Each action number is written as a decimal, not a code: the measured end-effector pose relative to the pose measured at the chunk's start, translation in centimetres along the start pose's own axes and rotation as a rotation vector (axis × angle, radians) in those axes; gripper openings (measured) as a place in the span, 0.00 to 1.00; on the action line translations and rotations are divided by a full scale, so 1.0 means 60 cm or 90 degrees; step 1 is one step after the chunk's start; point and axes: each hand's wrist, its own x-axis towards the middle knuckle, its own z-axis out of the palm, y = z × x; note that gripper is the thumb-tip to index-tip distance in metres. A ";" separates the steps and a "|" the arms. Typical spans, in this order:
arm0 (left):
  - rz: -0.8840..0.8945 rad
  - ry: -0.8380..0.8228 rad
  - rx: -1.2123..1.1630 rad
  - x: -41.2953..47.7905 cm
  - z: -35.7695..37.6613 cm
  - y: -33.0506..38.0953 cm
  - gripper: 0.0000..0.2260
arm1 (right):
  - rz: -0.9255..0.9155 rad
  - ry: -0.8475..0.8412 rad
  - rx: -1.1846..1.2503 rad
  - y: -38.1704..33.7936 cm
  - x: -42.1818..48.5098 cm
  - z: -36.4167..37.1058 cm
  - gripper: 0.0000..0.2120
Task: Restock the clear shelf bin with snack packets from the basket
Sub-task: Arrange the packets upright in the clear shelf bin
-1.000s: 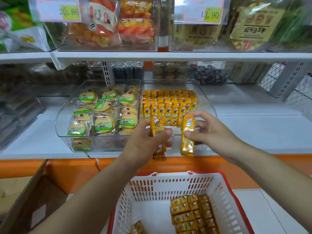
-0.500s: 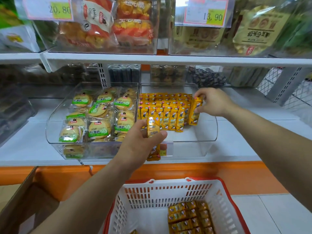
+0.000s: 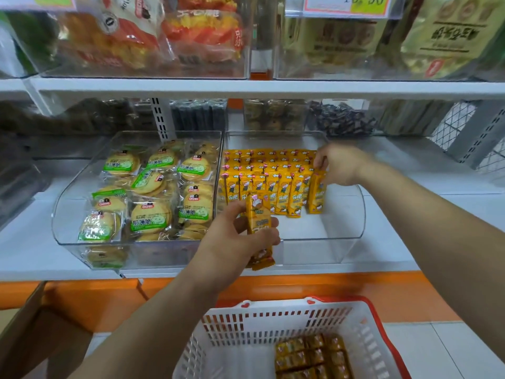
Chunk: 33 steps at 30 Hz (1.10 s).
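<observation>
We find the clear plastic shelf bin (image 3: 328, 250) at 12 o'clock of the white slotted plastic basket (image 3: 273, 314). Yellow-orange snack packets (image 3: 273, 184) stand upright in rows at its 12 o'clock side; our right hand (image 3: 341, 165) pinches the 3 o'clock end packet (image 3: 316, 198), our left hand (image 3: 235, 242) grips a loose packet (image 3: 258, 212) at its 6 o'clock wall; basket packets (image 3: 311, 356) lie flat

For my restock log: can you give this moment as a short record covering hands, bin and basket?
left hand: holds a packet upright in front of the bin
right hand: pinches the top of the end packet, at the right end of the front row
bin: rows of packets fill the back; the front floor is bare
basket: spare packets inside, below the shelf
</observation>
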 end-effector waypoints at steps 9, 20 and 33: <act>-0.019 -0.023 -0.031 0.003 0.001 -0.005 0.16 | -0.026 0.262 0.148 -0.033 -0.135 -0.028 0.11; 0.007 -0.027 -0.004 -0.023 0.052 -0.003 0.16 | -0.086 0.023 0.784 -0.106 -0.293 0.014 0.14; 0.060 0.109 0.032 -0.045 0.077 0.013 0.11 | -0.089 0.082 0.696 -0.111 -0.314 0.027 0.03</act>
